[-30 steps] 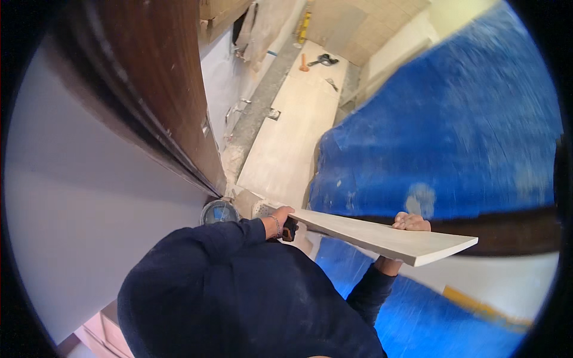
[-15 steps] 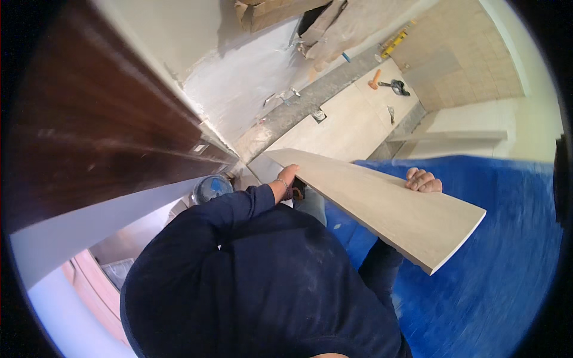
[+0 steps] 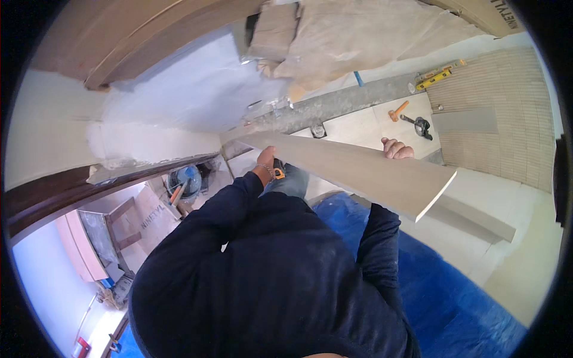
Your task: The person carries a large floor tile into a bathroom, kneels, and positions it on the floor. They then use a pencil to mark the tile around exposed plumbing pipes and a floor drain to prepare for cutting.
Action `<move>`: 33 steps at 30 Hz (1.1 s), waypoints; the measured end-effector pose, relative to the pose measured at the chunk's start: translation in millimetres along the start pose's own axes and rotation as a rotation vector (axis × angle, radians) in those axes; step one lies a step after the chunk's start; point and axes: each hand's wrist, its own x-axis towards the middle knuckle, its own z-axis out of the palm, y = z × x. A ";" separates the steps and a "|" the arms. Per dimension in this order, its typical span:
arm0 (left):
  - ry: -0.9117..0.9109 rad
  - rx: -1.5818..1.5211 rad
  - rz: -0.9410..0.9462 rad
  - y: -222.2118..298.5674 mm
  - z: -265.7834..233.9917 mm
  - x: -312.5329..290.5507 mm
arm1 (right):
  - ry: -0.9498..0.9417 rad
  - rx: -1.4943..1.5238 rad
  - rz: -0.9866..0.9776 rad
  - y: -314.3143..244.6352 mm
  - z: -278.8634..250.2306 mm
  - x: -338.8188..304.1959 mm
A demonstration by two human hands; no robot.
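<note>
I carry a long pale tile plank (image 3: 358, 170) flat in front of my chest, running from upper left to lower right. My left hand (image 3: 267, 160) grips its near left edge; a chain bracelet sits on that wrist, and a small orange and black object (image 3: 279, 173) shows just below the hand. My right hand (image 3: 396, 147) curls over the plank's far edge, only the fingers showing. My dark blue sleeves and torso fill the lower middle of the view.
A blue tarp (image 3: 453, 298) covers the floor at lower right. Beyond lie pale floor tiles, an orange-handled mallet (image 3: 399, 110), a dark tool (image 3: 421, 126), a yellow level (image 3: 440, 74) and a ribbed mat (image 3: 501, 119). A bucket (image 3: 185, 179) stands left, by a dark door frame (image 3: 71, 191).
The view has swung round: the blue tarp moved from upper right to lower right, and the tiled floor with tools came into view. Both hands kept hold of the plank.
</note>
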 end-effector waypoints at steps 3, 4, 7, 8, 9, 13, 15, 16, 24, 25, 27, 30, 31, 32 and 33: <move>0.036 0.002 0.017 -1.2 50.4 -11.6 | 0.105 0.005 0.089 -3.2 -41.0 8.0; 0.077 0.001 0.005 -3.4 64.5 -10.6 | 0.153 0.020 0.116 -4.6 -51.5 11.7; 0.063 0.010 0.030 -15.3 81.0 4.7 | 0.283 0.070 0.196 -9.9 -67.3 22.0; 0.067 0.012 0.022 -22.4 86.1 16.1 | 0.309 0.076 0.226 -13.5 -77.2 25.8; -0.010 -0.015 0.015 -30.5 85.4 29.4 | 0.333 0.081 0.255 -16.7 -86.2 29.9; -0.005 0.022 0.085 -50.9 104.5 55.0 | 0.530 -0.043 0.568 -34.9 -116.8 50.1; 0.070 -0.042 -0.001 -62.5 125.3 56.0 | 0.665 -0.064 0.712 -58.0 -139.5 64.8; 0.060 -0.078 0.017 -72.2 140.0 58.2 | 0.732 0.009 0.732 -72.1 -155.2 76.1; 0.108 0.004 0.187 -118.5 210.8 109.8 | 0.854 -0.096 1.107 -98.0 -296.0 130.1; 0.107 0.043 0.200 -124.7 220.1 117.8 | 0.805 -0.114 1.181 -97.8 -311.7 138.4; 0.142 0.073 0.266 -142.5 247.5 120.8 | 0.775 -0.248 1.282 -100.1 -360.6 131.8; 0.334 0.257 0.170 -160.6 279.5 137.4 | 0.624 -0.445 1.451 -91.0 -426.3 126.1; 0.321 0.340 0.123 -158.7 295.7 139.6 | 0.589 -0.540 1.455 -85.6 -468.1 112.3; 0.380 0.374 0.126 -166.0 299.8 150.0 | 0.543 -0.626 1.453 -74.1 -508.3 98.5; 0.455 0.401 0.121 -180.7 296.5 164.8 | 0.376 -0.733 1.503 -62.4 -530.4 93.1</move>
